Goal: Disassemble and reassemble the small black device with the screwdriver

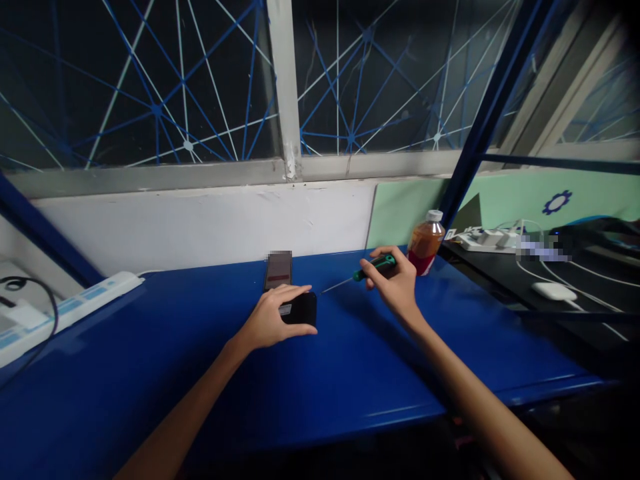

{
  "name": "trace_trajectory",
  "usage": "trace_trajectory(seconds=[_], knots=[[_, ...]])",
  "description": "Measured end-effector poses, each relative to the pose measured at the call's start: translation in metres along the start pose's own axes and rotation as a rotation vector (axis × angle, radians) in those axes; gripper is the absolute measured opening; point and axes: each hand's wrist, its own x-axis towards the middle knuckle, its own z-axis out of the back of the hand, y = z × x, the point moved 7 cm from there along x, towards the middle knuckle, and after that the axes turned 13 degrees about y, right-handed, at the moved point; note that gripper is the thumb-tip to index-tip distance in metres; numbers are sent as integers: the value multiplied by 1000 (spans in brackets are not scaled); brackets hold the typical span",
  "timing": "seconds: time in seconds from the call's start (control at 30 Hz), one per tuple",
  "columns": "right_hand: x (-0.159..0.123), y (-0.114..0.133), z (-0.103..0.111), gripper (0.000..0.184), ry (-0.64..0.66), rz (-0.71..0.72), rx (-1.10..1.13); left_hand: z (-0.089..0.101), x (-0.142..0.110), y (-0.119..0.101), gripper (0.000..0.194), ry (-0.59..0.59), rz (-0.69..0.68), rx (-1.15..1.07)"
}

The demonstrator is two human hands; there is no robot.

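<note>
My left hand (275, 317) grips a small black box-like device (304, 311) on the blue tabletop, thumb along its near side and fingers along its far side. A pale label shows on the device beside my palm. My right hand (395, 280) is closed round the green and black handle of a screwdriver (376, 267). The screwdriver's thin shaft slants down to the left, its tip close to the device's far right corner. Whether the tip touches it I cannot tell. Just beyond my left hand stands a phone (279, 269) with a dim screen.
A bottle of amber drink (427, 241) with a white cap stands behind my right hand. White power strips lie at the left (75, 313) and on the black table at right (493, 240), with cables and a white charger (553, 291). Blue posts frame the blue table (350, 380).
</note>
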Motion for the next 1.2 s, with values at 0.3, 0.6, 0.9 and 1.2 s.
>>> trace_trajectory(seconds=[0.3,0.6,0.9,1.2], knots=[[-1,3,-6,24,22,11,23,5,0,-3,70,-34,-30,-50],[-4,4,-9,26,27,5,7,8,-1,-7,65,-76,-51,-60],[-7,14,-11,25,52,59,-17,11,-1,-9,62,-111,-43,-49],[-7,15,-9,24,38,52,-55,7,-1,-10,60,-89,-64,-39]])
